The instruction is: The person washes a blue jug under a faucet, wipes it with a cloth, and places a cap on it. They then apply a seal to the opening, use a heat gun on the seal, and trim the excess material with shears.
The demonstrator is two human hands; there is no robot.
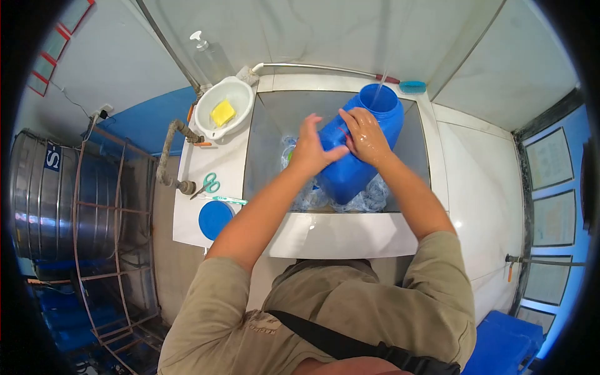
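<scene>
Blue jug (359, 169) tilted in sink, mouth up.

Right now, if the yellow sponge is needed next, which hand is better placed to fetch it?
Probably the left hand: it is nearer the white basin holding the sponge, while the right hand rests on the blue container.

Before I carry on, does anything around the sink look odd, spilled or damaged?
Nothing looks clearly broken. The blue container sits tilted over crumpled-looking clear plastic in the sink, so its footing may be uneven. The toothbrush reaches the sink's left edge and might get knocked in.
</scene>
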